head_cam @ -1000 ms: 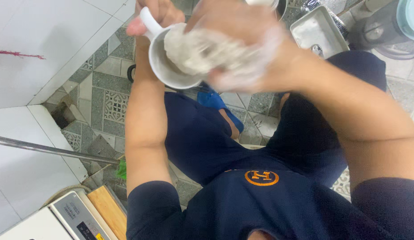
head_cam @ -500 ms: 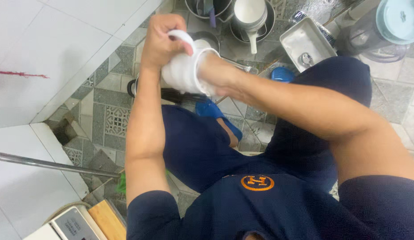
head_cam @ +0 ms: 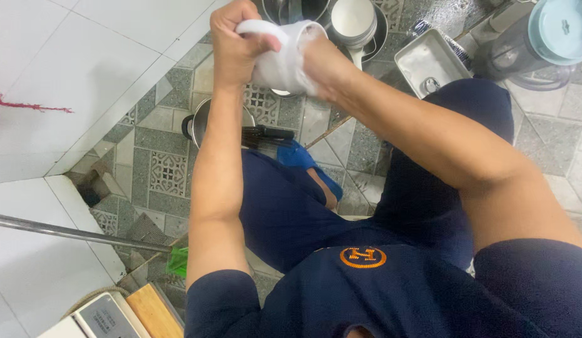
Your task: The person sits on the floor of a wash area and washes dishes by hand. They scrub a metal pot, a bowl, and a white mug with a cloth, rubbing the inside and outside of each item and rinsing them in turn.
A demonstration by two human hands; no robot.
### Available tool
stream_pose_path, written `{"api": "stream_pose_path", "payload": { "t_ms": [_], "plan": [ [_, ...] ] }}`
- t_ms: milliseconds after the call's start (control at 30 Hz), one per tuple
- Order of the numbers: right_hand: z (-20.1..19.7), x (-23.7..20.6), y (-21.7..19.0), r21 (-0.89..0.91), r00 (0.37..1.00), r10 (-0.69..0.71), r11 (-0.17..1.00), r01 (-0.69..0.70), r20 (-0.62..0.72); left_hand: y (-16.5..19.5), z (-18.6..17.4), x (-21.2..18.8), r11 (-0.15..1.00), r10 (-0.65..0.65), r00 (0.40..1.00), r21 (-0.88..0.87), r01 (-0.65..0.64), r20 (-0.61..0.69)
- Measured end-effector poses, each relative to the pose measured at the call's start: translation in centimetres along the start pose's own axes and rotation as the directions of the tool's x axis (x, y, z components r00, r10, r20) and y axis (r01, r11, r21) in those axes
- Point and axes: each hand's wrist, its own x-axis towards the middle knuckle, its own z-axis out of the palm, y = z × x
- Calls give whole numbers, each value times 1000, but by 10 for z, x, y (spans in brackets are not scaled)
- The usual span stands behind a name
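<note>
While the person sat over the tiled floor [head_cam: 147,134], both hands met at top centre of the frame. Left hand [head_cam: 236,44] was closed tight around the white cup [head_cam: 279,59], thumb across its side. Right hand [head_cam: 322,62] was pushed into the cup's mouth, fingers hidden inside, so its grip could not be told. Just above sat a white ladle [head_cam: 353,22] in stacked metal bowls. A metal tray [head_cam: 428,59] lay upper right, a blender jug [head_cam: 541,40] at the corner, a pot [head_cam: 200,122] below the left forearm.
</note>
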Motion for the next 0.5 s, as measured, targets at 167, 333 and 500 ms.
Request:
{"api": "stream_pose_path", "payload": {
  "t_ms": [167, 333, 500],
  "plan": [
    [-42, -2, 1, -644, 964, -156, 720, 259, 213, -11, 9, -11, 924, -222, 975, -326, 201, -30],
    [-54, -10, -38, -863, 865, 201, 329, 383, 460, -26, 27, -19, 739, -414, 905, -543, 398, 99],
    [-20, -56, -86, -852, 735, 599, -159, 499, 318, -46, 27, -9, 718, -487, 804, -367, 591, 341]
  ]
}}
